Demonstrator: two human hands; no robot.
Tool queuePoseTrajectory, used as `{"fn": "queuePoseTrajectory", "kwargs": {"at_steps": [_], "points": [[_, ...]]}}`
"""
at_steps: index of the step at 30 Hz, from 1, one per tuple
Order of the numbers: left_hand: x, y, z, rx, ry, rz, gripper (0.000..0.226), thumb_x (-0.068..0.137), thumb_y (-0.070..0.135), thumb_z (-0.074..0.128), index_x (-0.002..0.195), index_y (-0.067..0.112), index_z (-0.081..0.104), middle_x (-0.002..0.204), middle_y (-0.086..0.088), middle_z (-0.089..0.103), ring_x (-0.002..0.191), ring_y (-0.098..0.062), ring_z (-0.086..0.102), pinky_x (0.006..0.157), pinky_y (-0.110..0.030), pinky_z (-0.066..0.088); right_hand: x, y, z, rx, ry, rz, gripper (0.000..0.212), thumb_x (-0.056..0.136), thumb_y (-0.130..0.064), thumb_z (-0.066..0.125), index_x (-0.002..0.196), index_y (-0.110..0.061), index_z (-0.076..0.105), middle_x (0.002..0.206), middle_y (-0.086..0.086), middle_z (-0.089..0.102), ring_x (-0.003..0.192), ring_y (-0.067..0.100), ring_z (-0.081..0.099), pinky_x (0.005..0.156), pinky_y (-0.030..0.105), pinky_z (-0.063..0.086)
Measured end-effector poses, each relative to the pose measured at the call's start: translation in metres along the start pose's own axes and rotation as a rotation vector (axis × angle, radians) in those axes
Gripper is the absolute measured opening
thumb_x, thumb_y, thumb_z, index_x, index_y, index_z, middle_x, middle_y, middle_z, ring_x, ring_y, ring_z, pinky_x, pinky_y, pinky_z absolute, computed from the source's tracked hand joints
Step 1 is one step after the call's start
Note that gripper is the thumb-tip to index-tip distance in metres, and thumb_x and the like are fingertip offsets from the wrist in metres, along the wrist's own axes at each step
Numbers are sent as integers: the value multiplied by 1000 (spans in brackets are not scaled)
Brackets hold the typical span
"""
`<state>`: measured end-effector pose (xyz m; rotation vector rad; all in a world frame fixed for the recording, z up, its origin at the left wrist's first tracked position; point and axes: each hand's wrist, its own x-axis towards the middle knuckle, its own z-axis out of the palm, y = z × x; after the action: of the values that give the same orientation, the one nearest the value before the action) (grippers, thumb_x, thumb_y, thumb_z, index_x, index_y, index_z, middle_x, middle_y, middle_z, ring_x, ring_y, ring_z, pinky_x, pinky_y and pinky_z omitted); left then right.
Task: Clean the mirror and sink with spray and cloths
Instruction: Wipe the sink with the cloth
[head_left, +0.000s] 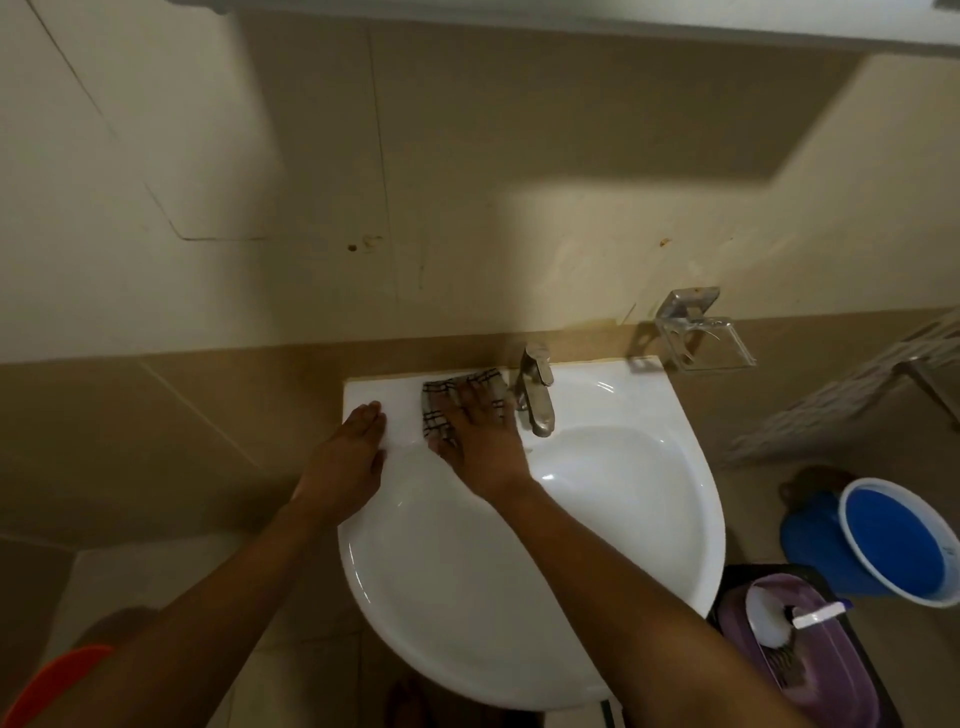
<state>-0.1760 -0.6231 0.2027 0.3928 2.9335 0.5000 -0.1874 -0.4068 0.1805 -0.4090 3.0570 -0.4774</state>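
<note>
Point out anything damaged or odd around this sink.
The wall above the sink has small brownish spots and smudges, like old marks or holes. The clear wall holder beside the faucet is empty. Nothing looks spilled.

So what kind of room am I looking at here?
Most likely a small home bathroom. A white wall-mounted sink with a metal faucet sits against a tiled wall, a clear soap holder is fixed beside it, and a blue bucket stands on the floor.
</note>
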Motion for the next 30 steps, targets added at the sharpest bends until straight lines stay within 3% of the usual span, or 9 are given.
{"fn": "queuePoseTrajectory", "kwargs": {"at_steps": [8,10,13,15,18,23,25,27,30], "points": [[-2,-4,-3,-1,-22,24,58,98,23,45,150,5,25,161,-7,15,149,-20,13,117,-33,22,-22,-25,9,45,4,150,58,105,-45,31,158,-25,18,167,3,11,155,24,3,123,48,-3],[-4,-6,-3,-1,-29,20,59,99,26,44,150,5,24,161,-8,15,149,-21,12,117,-35,24,-23,-38,18,39,-41,83,59,105,-45,33,159,-26,15,167,1,6,155,22,-2,124,48,-5],[-9,-16,-2,1,-31,10,60,99,32,44,149,4,24,160,-11,17,148,-25,15,119,-36,20,-9,-40,19,-11,-27,-43,61,102,-48,39,157,-27,23,166,4,19,154,24,8,123,56,9],[-13,-22,-2,5,-25,-3,62,99,35,43,149,3,24,159,-11,19,147,-27,18,119,-36,20,10,-41,15,-21,-71,-30,62,102,-53,35,158,-32,18,167,1,15,155,21,4,122,57,5],[-20,-23,-3,-38,7,-16,57,101,28,41,149,3,24,159,-10,17,148,-26,17,119,-35,18,33,-55,11,-34,-70,51,63,102,-57,27,158,-36,10,168,-3,7,154,19,-5,119,59,-4],[-35,-28,-3,-86,10,-47,56,96,10,44,149,3,26,158,-12,23,146,-24,22,118,-33,24,34,-86,23,-33,-100,36,60,103,-54,27,158,-33,13,168,1,7,155,23,-2,117,65,-1],[-45,-31,-3,-166,80,-53,48,95,17,43,142,4,42,147,-15,43,136,-29,42,111,-39,37,23,-97,32,-11,-72,-52,58,102,-54,29,156,-32,25,166,4,20,154,27,10,116,67,7],[-56,-30,-8,-223,113,-114,48,93,29,33,128,7,56,129,-15,60,114,-32,59,94,-43,51,10,-107,38,15,-45,-99,60,99,-55,26,153,-31,35,162,6,31,152,29,20,115,68,12],[-69,-31,-14,-183,96,-229,57,82,40,24,114,12,62,109,-13,68,93,-35,65,78,-44,54,-12,-118,41,39,-68,-164,62,97,-54,21,154,-33,32,164,5,24,154,27,12,117,66,5]]}}
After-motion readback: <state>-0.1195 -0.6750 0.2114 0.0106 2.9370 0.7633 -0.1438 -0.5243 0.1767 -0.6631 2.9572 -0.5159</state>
